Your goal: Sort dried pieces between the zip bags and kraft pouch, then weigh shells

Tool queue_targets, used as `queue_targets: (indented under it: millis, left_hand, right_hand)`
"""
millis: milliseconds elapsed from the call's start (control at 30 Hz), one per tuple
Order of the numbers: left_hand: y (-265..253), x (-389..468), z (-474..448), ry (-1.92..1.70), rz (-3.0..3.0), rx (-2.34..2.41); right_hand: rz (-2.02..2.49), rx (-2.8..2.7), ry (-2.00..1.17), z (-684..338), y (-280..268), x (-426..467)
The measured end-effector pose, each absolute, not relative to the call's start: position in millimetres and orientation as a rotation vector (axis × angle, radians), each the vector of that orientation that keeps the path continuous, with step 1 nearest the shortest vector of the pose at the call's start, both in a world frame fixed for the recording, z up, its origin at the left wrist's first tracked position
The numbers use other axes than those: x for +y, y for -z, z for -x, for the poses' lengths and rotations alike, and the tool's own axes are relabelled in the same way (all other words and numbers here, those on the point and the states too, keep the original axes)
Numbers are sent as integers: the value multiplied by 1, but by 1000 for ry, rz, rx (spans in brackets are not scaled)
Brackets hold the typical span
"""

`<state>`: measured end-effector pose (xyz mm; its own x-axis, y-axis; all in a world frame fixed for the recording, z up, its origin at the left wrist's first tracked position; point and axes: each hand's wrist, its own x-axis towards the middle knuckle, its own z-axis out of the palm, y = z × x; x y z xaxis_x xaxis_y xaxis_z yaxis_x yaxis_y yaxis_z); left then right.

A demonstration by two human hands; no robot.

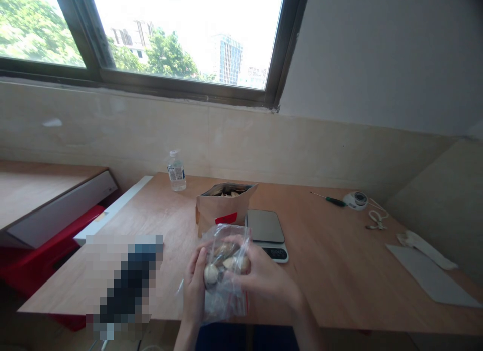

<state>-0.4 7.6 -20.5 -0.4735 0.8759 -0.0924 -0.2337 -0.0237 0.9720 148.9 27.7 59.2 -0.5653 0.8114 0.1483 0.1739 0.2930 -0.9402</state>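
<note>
While both hands meet at the near edge of the table, a clear plastic bag is held upright between them, just above the tabletop. Left hand: fingers curled around the bag's left side from behind, supporting its weight. Right hand: fingers closed over the bag's right side, thumb and fingertips pinching the film near the contents. Held this way, the bag stays open-end up, so its pale rounded pieces, possibly shells or nuts, settle at mid-height instead of spilling. Just beyond the hands stands a brown paper bag, its mouth folded open and similar pieces visible inside; a red label shows on its front. Beside it, beyond the right hand, lies a small digital scale with a bare platform, close enough for both bags to be within reach. Farther beyond the left hand stands a small water bottle. Well off to the right of the right hand lie a green-handled screwdriver, a small round white device with a coiled cord, and a grey sheet. Left of the left hand a pixelated block hides whatever lies there. Wrists are cut off by the lower frame edge; the bag's seal and the scale's display cannot be made out
</note>
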Motion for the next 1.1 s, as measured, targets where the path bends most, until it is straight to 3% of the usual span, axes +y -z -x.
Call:
queue_targets:
  millis: [933, 1100]
  left_hand:
    - [26, 10, 6, -1638, -714, 1438]
    - [28, 9, 5, -1640, -757, 1457]
  right_hand:
    - [957, -1744, -1190, -175, -65, 26]
    - [871, -1500, -829, -164, -93, 58]
